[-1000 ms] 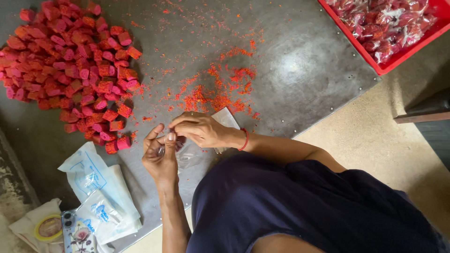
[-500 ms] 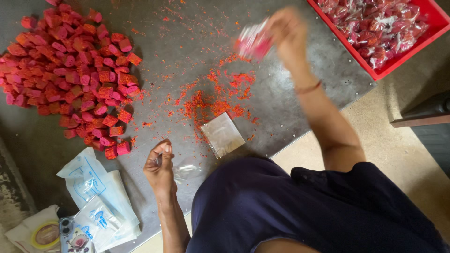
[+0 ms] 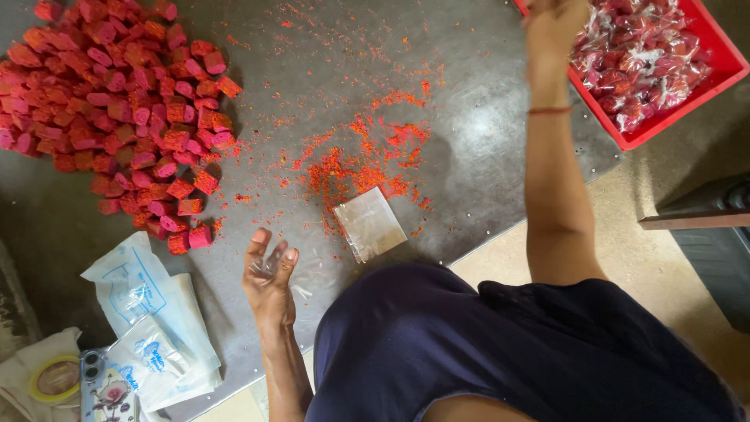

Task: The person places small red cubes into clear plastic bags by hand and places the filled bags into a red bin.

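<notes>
My left hand is low over the grey metal table, fingers pinched on a small clear plastic bag. A small stack of clear bags lies just right of it, beside scattered red crumbs. A big pile of red and pink cubes covers the table's left part. My right hand is stretched far up to the red tray, which is full of clear packets of red pieces. Whether that hand holds anything is not visible.
White and blue plastic packets lie at the lower left, with a phone and a tape roll beside them. A dark box stands off the table at the right, on a beige floor.
Both hands were together at the table's near edge. My right hand then swung up and right with a filled packet, reaching the red tray. My left hand stayed low.
</notes>
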